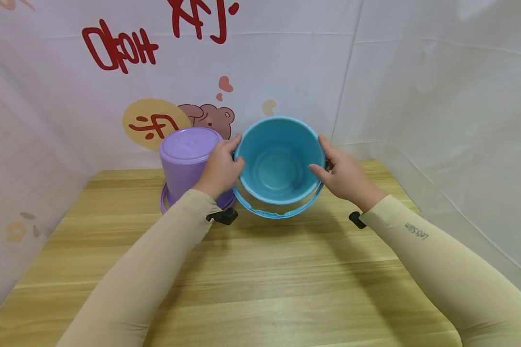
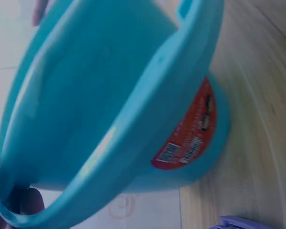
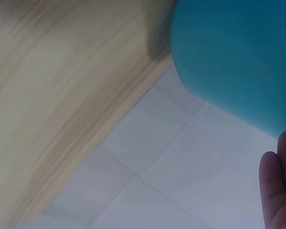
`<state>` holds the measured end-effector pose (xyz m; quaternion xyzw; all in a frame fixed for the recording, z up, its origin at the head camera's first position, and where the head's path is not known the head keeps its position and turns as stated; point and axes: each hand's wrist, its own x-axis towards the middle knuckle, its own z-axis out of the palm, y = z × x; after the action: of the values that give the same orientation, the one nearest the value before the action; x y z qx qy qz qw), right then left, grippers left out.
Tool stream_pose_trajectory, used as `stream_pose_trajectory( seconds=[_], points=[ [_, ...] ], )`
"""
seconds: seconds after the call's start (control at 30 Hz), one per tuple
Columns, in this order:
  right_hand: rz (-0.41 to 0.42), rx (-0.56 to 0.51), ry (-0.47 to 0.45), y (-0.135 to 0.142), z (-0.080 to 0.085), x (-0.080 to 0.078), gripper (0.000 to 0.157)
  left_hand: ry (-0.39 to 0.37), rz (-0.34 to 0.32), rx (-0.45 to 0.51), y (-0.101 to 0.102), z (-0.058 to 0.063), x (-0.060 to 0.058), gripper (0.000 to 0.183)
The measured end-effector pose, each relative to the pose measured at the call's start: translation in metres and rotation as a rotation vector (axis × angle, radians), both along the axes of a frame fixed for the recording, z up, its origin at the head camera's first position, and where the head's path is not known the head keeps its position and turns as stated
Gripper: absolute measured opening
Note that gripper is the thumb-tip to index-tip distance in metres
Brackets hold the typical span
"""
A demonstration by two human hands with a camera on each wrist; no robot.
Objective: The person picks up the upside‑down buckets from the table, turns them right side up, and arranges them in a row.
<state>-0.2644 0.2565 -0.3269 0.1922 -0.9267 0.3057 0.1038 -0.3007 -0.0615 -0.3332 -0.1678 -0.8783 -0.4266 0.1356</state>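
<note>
A blue bucket (image 1: 280, 168) is held between both hands, its open mouth tilted toward me so that the round bottom inside shows. My left hand (image 1: 222, 168) grips the left side of its rim, thumb over the edge. On the opposite side my right hand (image 1: 345, 173) holds the rim, thumb at the inner edge and fingers behind. The bucket's handle (image 1: 275, 215) hangs below the mouth. In the left wrist view a red label (image 2: 188, 133) with a barcode shows on the outer wall. Fingers of the right hand (image 3: 279, 183) lie beside the wall in the right wrist view.
A purple bucket (image 1: 184, 168) stands upside down at the back left of the wooden table (image 1: 265, 289), just beyond my left hand, its handle down at the tabletop. White cloth (image 1: 295, 72) with red lettering and a cartoon bear hangs behind the table.
</note>
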Motion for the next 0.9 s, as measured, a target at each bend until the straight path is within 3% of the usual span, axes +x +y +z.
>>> stream_pose_trajectory(
  seconds=[0.17, 0.43, 0.9],
  points=[
    [0.080, -0.020, -0.041, 0.002, -0.007, -0.001, 0.099, -0.007, 0.002, -0.011, -0.002, 0.004, -0.003, 0.064],
    [0.072, 0.016, -0.096, 0.004, -0.010, -0.005, 0.122, -0.089, -0.060, -0.066, -0.002, 0.002, 0.002, 0.072],
    [0.090, 0.062, -0.169, 0.004, -0.003, -0.008, 0.153, -0.177, -0.224, -0.112, -0.009, -0.015, 0.021, 0.136]
  ],
)
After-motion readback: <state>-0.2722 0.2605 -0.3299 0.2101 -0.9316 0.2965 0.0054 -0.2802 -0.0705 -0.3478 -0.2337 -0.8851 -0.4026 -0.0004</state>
